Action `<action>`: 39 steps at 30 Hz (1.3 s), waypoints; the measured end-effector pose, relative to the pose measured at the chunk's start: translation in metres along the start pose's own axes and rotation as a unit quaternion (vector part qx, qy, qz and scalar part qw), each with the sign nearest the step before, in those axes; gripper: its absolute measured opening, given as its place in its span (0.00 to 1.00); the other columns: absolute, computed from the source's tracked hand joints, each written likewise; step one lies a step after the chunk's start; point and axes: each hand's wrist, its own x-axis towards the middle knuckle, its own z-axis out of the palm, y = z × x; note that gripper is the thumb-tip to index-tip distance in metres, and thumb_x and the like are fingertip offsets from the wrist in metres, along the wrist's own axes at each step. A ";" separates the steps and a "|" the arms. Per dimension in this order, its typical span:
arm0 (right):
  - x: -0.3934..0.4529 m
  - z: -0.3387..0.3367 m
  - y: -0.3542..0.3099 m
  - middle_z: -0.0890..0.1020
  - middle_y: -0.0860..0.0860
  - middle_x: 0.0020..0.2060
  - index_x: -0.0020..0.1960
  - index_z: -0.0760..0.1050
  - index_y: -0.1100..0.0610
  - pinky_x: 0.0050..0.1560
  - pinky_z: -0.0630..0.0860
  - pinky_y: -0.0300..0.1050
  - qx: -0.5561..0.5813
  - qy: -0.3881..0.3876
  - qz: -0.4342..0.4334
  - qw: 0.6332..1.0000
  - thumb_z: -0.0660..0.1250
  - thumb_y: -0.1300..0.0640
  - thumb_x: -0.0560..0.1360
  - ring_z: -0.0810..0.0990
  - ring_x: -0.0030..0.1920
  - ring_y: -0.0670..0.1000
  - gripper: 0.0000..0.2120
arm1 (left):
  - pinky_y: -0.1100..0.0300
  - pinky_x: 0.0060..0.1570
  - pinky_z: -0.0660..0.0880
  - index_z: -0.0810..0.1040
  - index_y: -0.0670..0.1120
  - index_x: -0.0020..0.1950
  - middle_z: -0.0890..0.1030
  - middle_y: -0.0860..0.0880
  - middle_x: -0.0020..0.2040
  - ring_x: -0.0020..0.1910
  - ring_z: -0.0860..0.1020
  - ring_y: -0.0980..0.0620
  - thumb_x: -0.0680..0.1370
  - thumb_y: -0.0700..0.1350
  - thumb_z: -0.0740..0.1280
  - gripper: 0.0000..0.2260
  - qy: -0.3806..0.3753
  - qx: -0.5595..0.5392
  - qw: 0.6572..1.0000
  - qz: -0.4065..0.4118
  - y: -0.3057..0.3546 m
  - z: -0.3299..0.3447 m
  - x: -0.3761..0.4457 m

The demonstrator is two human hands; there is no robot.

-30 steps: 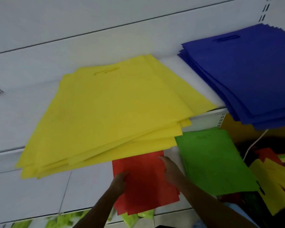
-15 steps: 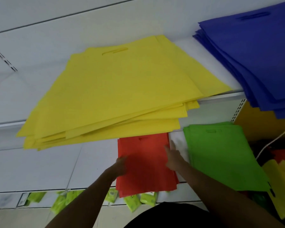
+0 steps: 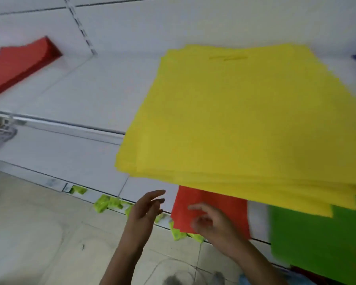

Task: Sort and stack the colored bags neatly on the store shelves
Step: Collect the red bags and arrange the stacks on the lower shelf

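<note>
Both hands hang empty with loose fingers, the left hand [image 3: 145, 210] beside and the right hand [image 3: 211, 223] over the red bags [image 3: 210, 204] under the yellow stack [image 3: 245, 124]

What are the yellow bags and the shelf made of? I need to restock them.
Yellow bags: probably thin non-woven fabric, matte, lying flat in sheets with a die-cut handle slot. Shelf: seemingly white painted metal, smooth, with a slotted upright.

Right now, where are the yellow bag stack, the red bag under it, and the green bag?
yellow bag stack [image 3: 245, 120], head view, middle of top bag.
red bag [image 3: 212, 200], head view, upper visible part.
green bag [image 3: 317, 243], head view, centre of face.
</note>
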 end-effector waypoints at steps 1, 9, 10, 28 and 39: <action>0.001 0.011 -0.013 0.81 0.44 0.46 0.53 0.76 0.38 0.47 0.76 0.37 0.005 -0.020 -0.007 1.000 0.68 0.48 0.67 0.79 0.48 0.41 0.15 | 0.63 0.46 0.77 0.81 0.49 0.55 0.84 0.49 0.50 0.53 0.80 0.57 0.80 0.34 0.60 0.14 0.017 -0.007 1.000 0.008 0.003 -0.015 -0.006; 0.026 0.121 -0.130 0.82 0.44 0.44 0.54 0.76 0.38 0.43 0.73 0.33 -0.037 -0.158 -0.112 0.980 0.67 0.50 0.69 0.79 0.40 0.41 0.14 | 0.58 0.49 0.79 0.83 0.53 0.52 0.84 0.49 0.50 0.52 0.81 0.52 0.73 0.43 0.62 0.13 0.141 -0.040 0.988 0.052 0.009 -0.154 -0.047; 0.030 0.134 -0.143 0.82 0.44 0.45 0.54 0.76 0.38 0.44 0.73 0.33 -0.045 -0.161 -0.125 0.978 0.67 0.50 0.69 0.79 0.40 0.42 0.14 | 0.59 0.49 0.79 0.83 0.54 0.51 0.84 0.48 0.50 0.52 0.81 0.52 0.72 0.43 0.62 0.14 0.150 -0.042 0.986 0.059 0.009 -0.173 -0.048; 0.115 0.278 -0.350 0.78 0.35 0.55 0.56 0.74 0.36 0.53 0.76 0.39 -0.178 0.049 -0.338 0.923 0.62 0.49 0.75 0.78 0.55 0.41 0.12 | 0.61 0.50 0.78 0.83 0.54 0.51 0.84 0.44 0.44 0.50 0.82 0.50 0.71 0.48 0.64 0.12 0.090 -0.063 0.964 0.243 0.051 -0.417 0.032; 0.243 0.296 -0.402 0.72 0.31 0.58 0.63 0.69 0.38 0.57 0.64 0.31 -0.336 0.166 -0.361 0.854 0.47 0.31 0.74 0.68 0.59 0.34 0.24 | 0.57 0.55 0.76 0.80 0.55 0.55 0.83 0.53 0.53 0.56 0.80 0.53 0.76 0.50 0.61 0.11 0.138 0.060 0.919 0.363 0.137 -0.504 0.145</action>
